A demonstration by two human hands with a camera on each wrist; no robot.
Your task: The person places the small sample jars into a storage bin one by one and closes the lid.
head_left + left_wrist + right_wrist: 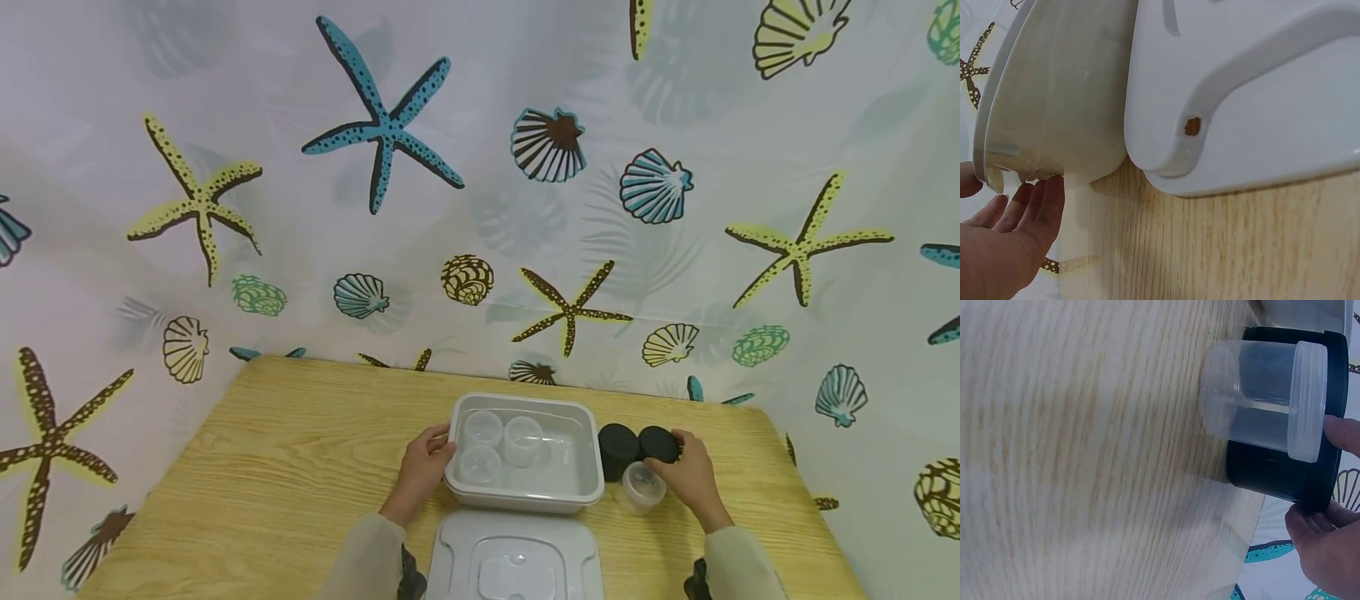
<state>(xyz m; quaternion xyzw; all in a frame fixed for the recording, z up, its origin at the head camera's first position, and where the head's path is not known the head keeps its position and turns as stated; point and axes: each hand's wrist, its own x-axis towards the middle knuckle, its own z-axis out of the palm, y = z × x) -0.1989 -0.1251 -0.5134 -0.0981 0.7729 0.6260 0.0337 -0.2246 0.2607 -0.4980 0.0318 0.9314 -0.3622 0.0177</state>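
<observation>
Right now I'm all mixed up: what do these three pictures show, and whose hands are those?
No robot here: these are a person's bare hands. The wide picture comes from a head camera, looking forward and down; the other two come from wrist cameras. On the wooden table sits a pale tub with three clear cups inside. A white lid lies in front. To the right stand two black containers, with another clear cup before them. The left hand holds the tub's rim, and the right hand grips the farther-right black container.
</observation>
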